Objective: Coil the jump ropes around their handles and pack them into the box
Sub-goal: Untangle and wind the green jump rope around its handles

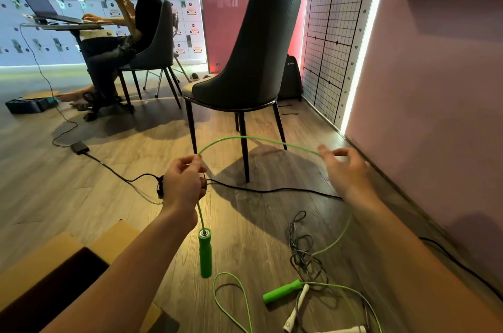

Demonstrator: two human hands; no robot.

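Note:
My left hand (183, 183) grips the green jump rope cord (245, 138), and one green handle (205, 252) hangs below it. The cord arcs over to my right hand (344, 166), whose thumb and fingers pinch it; that hand is blurred. From there the cord drops to the floor, where the second green handle (281, 292) lies. A tangled dark rope (304, 259) with white handles (296, 308) lies beside it. The open cardboard box (54, 264) sits at the lower left, under my left forearm.
A dark chair (245, 60) stands just ahead on the wooden floor. A black cable (272, 191) and power brick (79, 147) cross the floor. A person sits at a laptop desk at far left. A pink wall (435, 87) runs along the right.

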